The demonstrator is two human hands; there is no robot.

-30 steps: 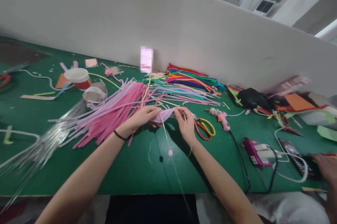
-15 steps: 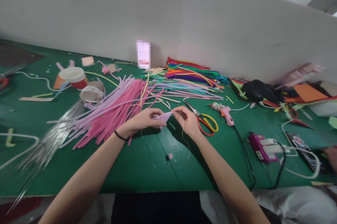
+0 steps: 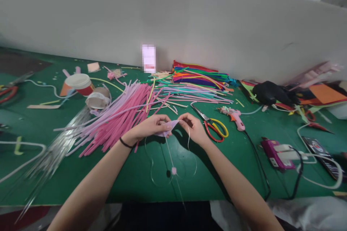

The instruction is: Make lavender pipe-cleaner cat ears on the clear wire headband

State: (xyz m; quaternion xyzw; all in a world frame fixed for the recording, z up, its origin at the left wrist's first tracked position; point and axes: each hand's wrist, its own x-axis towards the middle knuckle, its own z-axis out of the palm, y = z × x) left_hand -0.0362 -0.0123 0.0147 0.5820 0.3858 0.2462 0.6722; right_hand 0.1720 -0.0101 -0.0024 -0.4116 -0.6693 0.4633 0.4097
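Note:
A small lilac fuzzy piece, coming to a point on its right, (image 3: pixel 172 124) is between my hands above the middle of the table. My left hand (image 3: pixel 152 127) is closed on its wide side, thumb in front. With thumb and finger, my right hand (image 3: pixel 194 129) pinches its pointed end. Thin pale strands (image 3: pixel 151 167) loop down from the hands. Beneath the piece, a thin straight stem carries a small pink blob (image 3: pixel 174 170). Left of my hands lies a heap of pink and lilac pipe cleaners (image 3: pixel 121 115). Scissors (image 3: pixel 210 122) with red and yellow handles rest right of my right hand.
A pink glue gun (image 3: pixel 233 116) lies right of the scissors, its black cord trailing forward. Farther right are a purple box (image 3: pixel 276 154) with plugs and a phone (image 3: pixel 321 155). Multicoloured pipe cleaners (image 3: pixel 200 77) lie behind. Clear thin rods (image 3: pixel 58 144) and cups (image 3: pixel 80 83) are left.
The lilac piece is turned slightly between my fingers, and the stem with the pink blob now shows hanging below it. The whole view has shifted a little.

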